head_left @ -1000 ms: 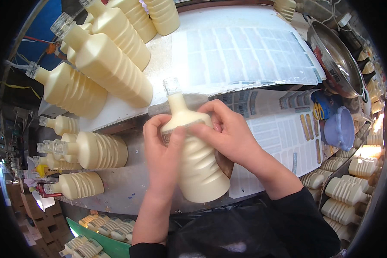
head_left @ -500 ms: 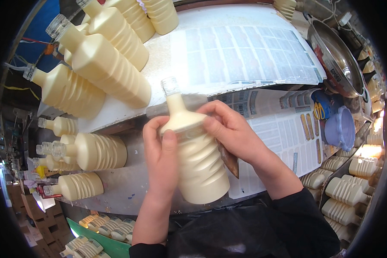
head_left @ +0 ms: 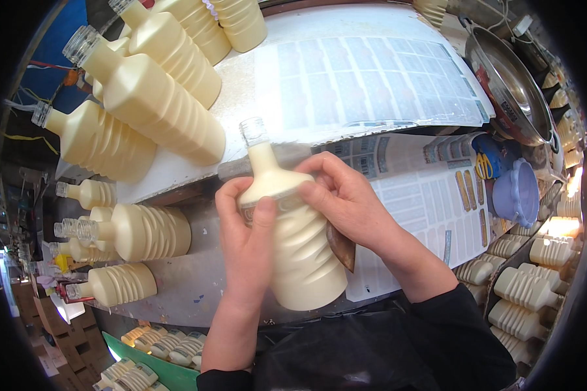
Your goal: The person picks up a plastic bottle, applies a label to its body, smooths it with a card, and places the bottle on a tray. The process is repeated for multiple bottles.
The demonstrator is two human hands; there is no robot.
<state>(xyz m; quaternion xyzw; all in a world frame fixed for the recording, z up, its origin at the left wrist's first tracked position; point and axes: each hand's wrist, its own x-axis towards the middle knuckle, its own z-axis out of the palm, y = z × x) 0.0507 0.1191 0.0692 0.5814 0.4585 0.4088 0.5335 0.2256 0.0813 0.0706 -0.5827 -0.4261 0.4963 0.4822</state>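
Note:
Both my hands are closed around a cream glass bottle (head_left: 303, 260) with a clear threaded neck and a ridged body. A narrow grey patterned strip (head_left: 285, 195) lies across its shoulder. My left hand (head_left: 244, 221) grips the left side, its thumb on the strip's left part. At the right shoulder, my right hand (head_left: 342, 202) presses with thumb and fingers at the strip's other end. A brown pointed flat piece (head_left: 343, 250) sticks out below the right palm; its upper part is hidden, so how it is held is unclear.
Several cream bottles (head_left: 166, 104) stand at the left. Transparent label sheets (head_left: 378, 81) cover the white board, with more sheets (head_left: 414, 215) below. Yellow-handled scissors (head_left: 483, 166), a lilac bucket (head_left: 516, 195) and a metal pan (head_left: 512, 88) are at the right. Bottles (head_left: 525, 290) fill racks there.
The strip now lies flatter against the bottle's left shoulder. My right thumb has moved slightly left and down along it. The bottle has shifted a little left.

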